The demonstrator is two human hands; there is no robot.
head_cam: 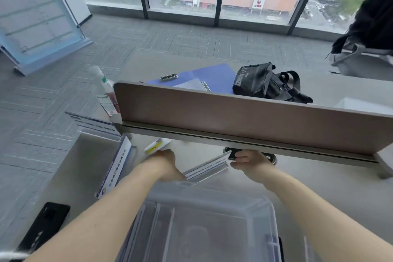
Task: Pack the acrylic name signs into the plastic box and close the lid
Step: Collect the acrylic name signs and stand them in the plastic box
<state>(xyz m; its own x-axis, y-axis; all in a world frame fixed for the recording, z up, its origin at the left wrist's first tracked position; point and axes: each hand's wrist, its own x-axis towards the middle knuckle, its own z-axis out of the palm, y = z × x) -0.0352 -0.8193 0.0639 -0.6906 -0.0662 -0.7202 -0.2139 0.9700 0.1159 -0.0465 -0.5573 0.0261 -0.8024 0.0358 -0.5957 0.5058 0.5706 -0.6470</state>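
- While both hands reached over the plastic box (pixel 204 219) at lower centre, an acrylic name sign (pixel 207 168) spanned between them.
- Left hand (pixel 168 166) closed on its left end.
- Right hand (pixel 251 164) pinched its right end.

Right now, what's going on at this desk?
A person is holding one acrylic sign by its ends, left hand and right hand, just beyond the clear plastic box at the near edge of the desk. Some signs appear to be in the box already. Two more signs wait on the desk to the left. I cannot see a lid.
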